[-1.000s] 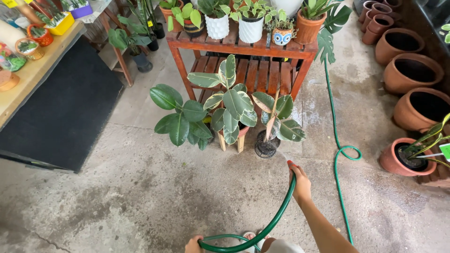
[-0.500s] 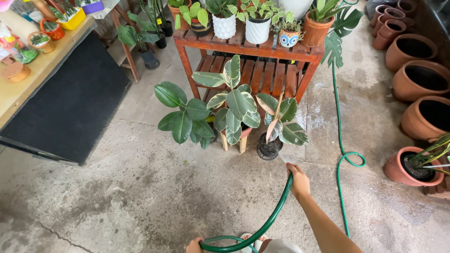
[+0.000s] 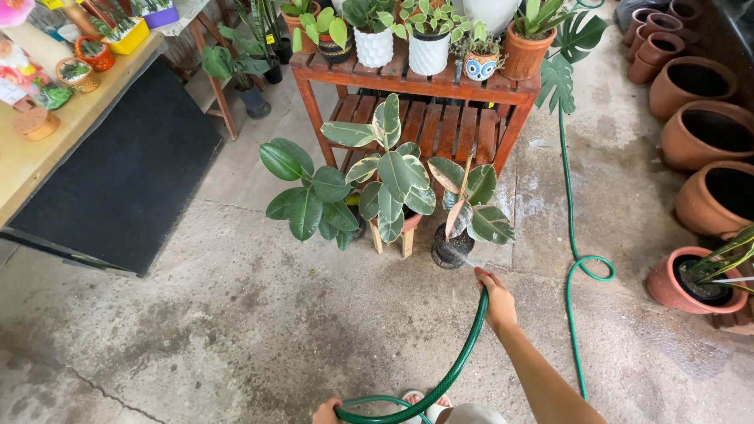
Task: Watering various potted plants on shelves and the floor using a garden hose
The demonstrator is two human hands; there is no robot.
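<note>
Evidently watering is under way — the right hand [image 3: 496,302] has its fingers clamped round the end of the green hose [image 3: 459,363], aimed at the small black pot [image 3: 450,250] just ahead. Low down, the left hand [image 3: 326,411] touches the hose loop, its fingers mostly hidden — their state I cannot tell; the next move probably calls for a steady aim at the soil.

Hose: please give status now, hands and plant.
Right hand grips green hose end, spraying black pot. Left hand holds hose loop low. Leaves hang over the pot.

A plant nursery or garden yard: potted plants crowd a wooden shelf [image 3: 416,82], terracotta pots [image 3: 695,118] line concrete floor [image 3: 196,330].
</note>
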